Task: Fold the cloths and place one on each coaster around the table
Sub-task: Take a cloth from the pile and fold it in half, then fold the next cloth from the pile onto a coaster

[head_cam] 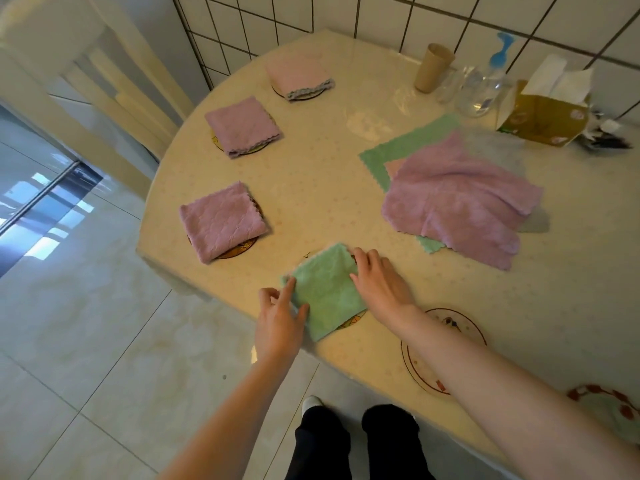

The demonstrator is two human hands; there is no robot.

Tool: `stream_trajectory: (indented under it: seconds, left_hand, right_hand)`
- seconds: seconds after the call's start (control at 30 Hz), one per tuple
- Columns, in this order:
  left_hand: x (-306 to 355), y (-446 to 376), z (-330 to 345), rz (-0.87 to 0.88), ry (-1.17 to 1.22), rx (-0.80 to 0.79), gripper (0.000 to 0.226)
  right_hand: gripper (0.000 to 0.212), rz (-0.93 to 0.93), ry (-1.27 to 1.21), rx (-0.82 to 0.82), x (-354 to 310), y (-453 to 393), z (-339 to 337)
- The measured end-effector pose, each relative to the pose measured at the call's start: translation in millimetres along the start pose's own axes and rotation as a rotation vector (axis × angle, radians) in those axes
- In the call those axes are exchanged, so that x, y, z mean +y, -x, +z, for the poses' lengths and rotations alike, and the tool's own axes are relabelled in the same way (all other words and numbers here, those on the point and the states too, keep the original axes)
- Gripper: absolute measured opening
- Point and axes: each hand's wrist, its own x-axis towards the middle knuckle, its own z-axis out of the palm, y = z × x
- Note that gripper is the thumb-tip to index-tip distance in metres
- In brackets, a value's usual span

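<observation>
Folded green microfibre cloth [325, 291] lay on a round patterned coaster [353, 320] at the near edge of the cream round surface [311, 188]. Left hand [278, 315] pinched its left edge, fingers clamped on the fabric; right hand [379, 284] rested flat on its right side, fingers relaxed and apart. Three folded pink cloths [223, 221] sat on coasters further left. Loose pile of unfolded cloths [460, 199] lay right of centre. Bare round coaster [464, 327] lay under the right forearm.

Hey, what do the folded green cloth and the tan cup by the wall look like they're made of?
Folded green cloth: looks like soft microfibre or plush terry, judging by its matte, fuzzy, quilted surface and zigzag-cut edges on the unfolded cloths. Tan cup: probably matte plastic or paper; it is opaque, smooth and without shine, but too blurred to settle.
</observation>
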Motion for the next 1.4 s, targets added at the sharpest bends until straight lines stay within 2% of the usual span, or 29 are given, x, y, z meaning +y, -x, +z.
stream_trajectory:
  seconds: [0.13,0.23,0.37,0.4,0.53,0.73,0.9,1.0,1.13,1.27,1.4]
  left_hand:
    - [9,-3,-3,-0.085,-0.096,-0.048,0.069]
    - [39,-1,2,-0.068,-0.179,0.060,0.073]
    - [100,6,37,0.121,-0.264,0.108,0.069]
    - [122,11,57,0.163,-0.265,0.081,0.069]
    - [169,17,107,0.348,-0.306,-0.070,0.070]
    - [217,10,154,0.484,-0.454,-0.192,0.072]
    - [236,-10,163,0.525,-0.509,-0.220,0.070]
    - [242,-21,165,0.523,-0.527,-0.218,0.068]
    - [251,-39,165,0.531,-0.441,-0.112,0.061]
    - [262,-65,153,0.484,-0.180,0.086,0.041]
    - [264,-86,125,0.495,-0.140,0.111,0.037]
  right_hand:
    - [0.041,-0.093,0.028,-0.022,31,8,-10]
    - [0.045,-0.101,0.038,-0.006,77,16,-21]
    - [0.044,-0.071,0.106,0.052,160,32,-38]
    - [0.041,-0.054,0.125,0.044,191,39,-42]
    - [0.029,-0.065,0.106,0.046,248,47,-44]
    - [0.032,-0.210,0.132,0.027,272,40,-39]
    - [0.034,-0.204,0.167,0.074,276,29,-36]
    - [0.031,-0.204,0.059,0.076,273,23,-46]
    - [0.006,-0.172,-0.244,0.214,262,18,-79]
    - [0.019,-0.164,-0.514,0.229,260,16,-120]
    - [0.012,-0.103,-0.736,0.311,275,7,-148]
